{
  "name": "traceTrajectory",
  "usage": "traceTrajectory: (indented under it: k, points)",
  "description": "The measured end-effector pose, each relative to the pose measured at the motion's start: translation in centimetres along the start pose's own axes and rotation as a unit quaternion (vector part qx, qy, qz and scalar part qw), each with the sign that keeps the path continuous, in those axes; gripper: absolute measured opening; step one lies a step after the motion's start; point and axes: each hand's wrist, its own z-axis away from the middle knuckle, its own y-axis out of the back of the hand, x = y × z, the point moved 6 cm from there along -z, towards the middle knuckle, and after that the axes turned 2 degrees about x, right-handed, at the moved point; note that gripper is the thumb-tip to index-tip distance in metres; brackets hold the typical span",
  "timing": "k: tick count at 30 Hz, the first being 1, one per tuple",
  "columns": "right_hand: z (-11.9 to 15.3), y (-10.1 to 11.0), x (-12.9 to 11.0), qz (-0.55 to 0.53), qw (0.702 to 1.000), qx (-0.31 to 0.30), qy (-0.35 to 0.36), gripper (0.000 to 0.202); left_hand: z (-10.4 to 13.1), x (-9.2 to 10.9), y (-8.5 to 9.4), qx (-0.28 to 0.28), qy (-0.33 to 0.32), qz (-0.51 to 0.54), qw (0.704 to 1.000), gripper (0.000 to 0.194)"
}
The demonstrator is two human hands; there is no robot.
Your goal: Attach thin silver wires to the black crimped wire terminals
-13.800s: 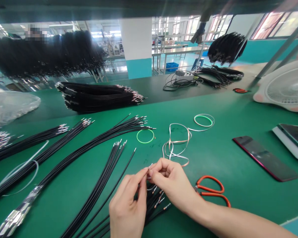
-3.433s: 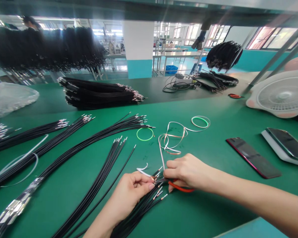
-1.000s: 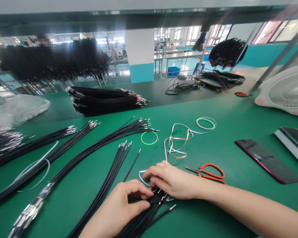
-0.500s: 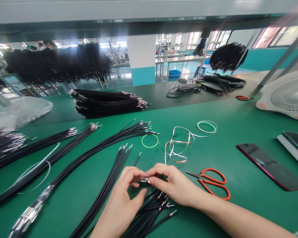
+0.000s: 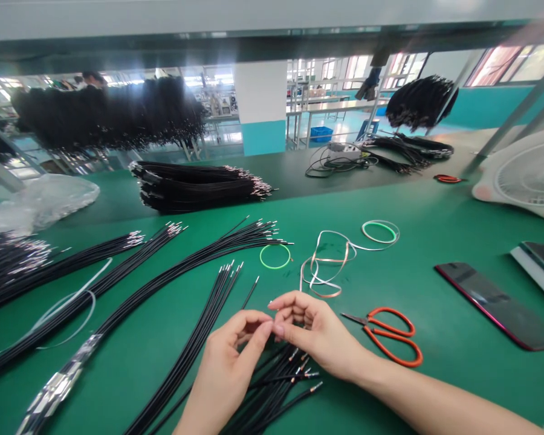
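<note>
My left hand (image 5: pixel 236 359) and my right hand (image 5: pixel 315 332) meet fingertip to fingertip just above the bench. Each is closed in a pinch, and whatever lies between the fingertips is too small and hidden to name. A thin white and copper-coloured strip (image 5: pixel 329 261) lies in loose loops beyond my right hand, one end passing behind its fingers. Under my hands is a bunch of black cables (image 5: pixel 276 386) with bare metal tips. More black cables (image 5: pixel 194 338) lie left of my left hand. Orange-handled scissors (image 5: pixel 390 332) rest open to the right.
Bundled black cables (image 5: pixel 154 284) cover the left side, with a thick stack (image 5: pixel 199 188) behind. A green ring (image 5: pixel 274 257) and a strip coil (image 5: pixel 379 231) lie mid-bench. On the right are a phone (image 5: pixel 494 305) and a white fan (image 5: pixel 526 175). A shelf (image 5: pixel 272 18) spans above.
My left thumb has risen to close against its fingertips, where it was apart before. My right fingers have lifted slightly and curled. A silvery bit seen between the hands is now hidden.
</note>
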Motion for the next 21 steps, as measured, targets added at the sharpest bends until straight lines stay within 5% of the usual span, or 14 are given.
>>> traceTrajectory:
  k: [11, 21]
  points:
    - [0.3, -0.7, 0.2, -0.028, 0.999, -0.041, -0.022, 0.042, -0.3, -0.8, -0.1, -0.004, 0.032, 0.034, 0.999, 0.028]
    - [-0.1, -0.5, 0.6, -0.059, 0.997, 0.003, -0.041, 0.033, 0.2, 0.5, 0.0, 0.032, -0.083, -0.104, 0.991, 0.029]
